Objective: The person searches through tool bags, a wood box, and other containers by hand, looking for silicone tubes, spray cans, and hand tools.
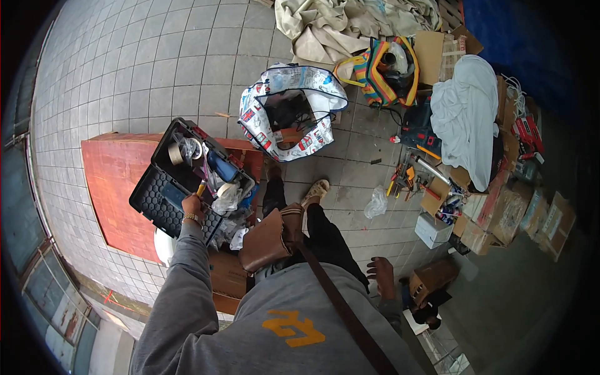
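Grey sweatshirt (pixel 250 350) foremost, the left grip (pixel 192 207) curls round a yellowish handle (pixel 200 189) over the black plastic toolbox (pixel 153 194), presumably on the red wooden tabletop (pixel 115 187) for reach; right grip (pixel 382 275) loosely spread, empty.

Grey long-sleeved sweatshirt (pixel 244 347) with an orange emblem (pixel 294 329); black trousers (pixel 335 242). Brown crossbody bag (pixel 265 240) on a darker strap (pixel 340 297). Gold-toned wristband (pixel 191 217), pale shoes (pixel 317 189).

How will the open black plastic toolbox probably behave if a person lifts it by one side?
The black toolbox likely stays stiff: its honeycomb-patterned plastic looks rigid. It may feel heavy, being crowded with contents. The round beige roll, apparently loose inside, could slide if tilted.
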The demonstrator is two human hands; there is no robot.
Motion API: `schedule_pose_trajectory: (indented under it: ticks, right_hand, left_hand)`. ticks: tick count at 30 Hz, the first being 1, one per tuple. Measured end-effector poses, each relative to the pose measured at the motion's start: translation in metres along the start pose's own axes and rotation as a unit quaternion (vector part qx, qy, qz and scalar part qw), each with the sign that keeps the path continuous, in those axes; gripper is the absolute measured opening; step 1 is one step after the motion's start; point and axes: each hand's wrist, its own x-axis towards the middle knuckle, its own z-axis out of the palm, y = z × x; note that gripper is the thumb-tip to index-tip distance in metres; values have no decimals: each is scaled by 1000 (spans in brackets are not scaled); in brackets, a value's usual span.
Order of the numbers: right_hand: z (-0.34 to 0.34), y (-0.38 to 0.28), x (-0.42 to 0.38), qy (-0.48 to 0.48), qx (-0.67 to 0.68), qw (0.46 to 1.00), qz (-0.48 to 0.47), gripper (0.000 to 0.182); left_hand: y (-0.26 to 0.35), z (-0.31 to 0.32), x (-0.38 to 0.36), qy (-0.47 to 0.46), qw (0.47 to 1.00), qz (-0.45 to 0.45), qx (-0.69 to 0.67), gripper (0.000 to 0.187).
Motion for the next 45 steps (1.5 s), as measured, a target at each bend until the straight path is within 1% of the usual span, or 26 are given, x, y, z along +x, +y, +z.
schedule_pose_trajectory:
  ticks: [2,7,10,11,12,14,15,17,18,20,21,22,24,26,27,28,29,33,36,38,39,40,41,42,44,45]
  right_hand:
    - [4,7,-2,2,-2,1000,12,34]
    - [13,32,-6,11,22,999,35,35]
    - [19,53,-5,8,40,998,54,34]
    - [21,58,-5,5,35,997,66,34]
    - [23,63,-2,1,36,997,68,34]
    - [28,75,-2,-1,46,996,71,34]
    - [31,76,-2,4,50,996,77,34]
    - [34,86,2,-4,59,995,83,34]
    - [37,90,5,-11,66,994,86,34]
    - [44,94,16,-17,70,994,87,34]
    - [48,95,22,-24,60,994,92,34]
    - [50,95,31,-32,48,994,97,34]
    - [58,105,64,-52,7,995,89,33]
    - [67,112,104,-99,-114,987,48,30]
    - [72,132,138,-91,-185,978,-32,27]
    - [82,114,152,-74,-238,964,-93,26]
    - [95,76,166,-56,-289,943,-156,25]
    - [167,-40,239,-61,-397,874,-273,17]
    - [248,-151,263,-19,-340,790,-510,14]
    - [299,-220,267,-47,-281,747,-600,9]
    - [319,-243,274,-72,-255,725,-635,8]
    - [336,-256,290,-75,-256,723,-638,8]
    - [351,-266,304,-98,-309,692,-645,12]
    - [362,-269,312,-121,-359,659,-649,17]
    - [360,-266,325,-67,-570,598,-560,31]
    - [353,-265,330,-74,-658,581,-473,39]
  left_hand:
    - [4,-2,-9,-10,999,8,-37,20]
    - [2,-7,7,12,1000,9,26,36]
    - [2,-4,4,3,998,35,45,35]
    - [4,-2,2,-4,992,73,107,34]
    - [7,0,2,0,991,75,109,34]
    - [9,1,3,-16,969,85,232,32]
    - [8,2,4,-14,968,86,235,32]
    - [6,5,9,-10,910,119,397,29]
    - [5,6,17,-8,909,121,399,29]
    - [4,4,38,-63,791,38,607,30]
    - [20,23,3,-33,760,25,648,29]
    - [27,36,-18,-27,763,23,645,29]
    - [34,62,-48,84,641,287,707,29]
    - [48,106,-73,39,668,413,618,28]
    - [54,130,-90,2,647,480,593,30]
    - [59,159,-106,-33,621,545,563,32]
    - [65,190,-120,-56,599,569,561,31]
    - [52,300,-108,-100,511,628,579,33]
    - [23,339,-73,-98,490,618,606,36]
    - [16,335,-56,-95,489,613,614,38]
    - [15,326,-53,-88,480,564,666,38]
    - [13,315,-51,-82,470,515,712,39]
    - [11,306,-51,-77,456,462,756,41]
    - [6,298,-51,-75,458,461,756,41]
    - [-5,284,-52,-39,468,510,721,39]
    - [-3,282,-64,-42,483,490,724,37]
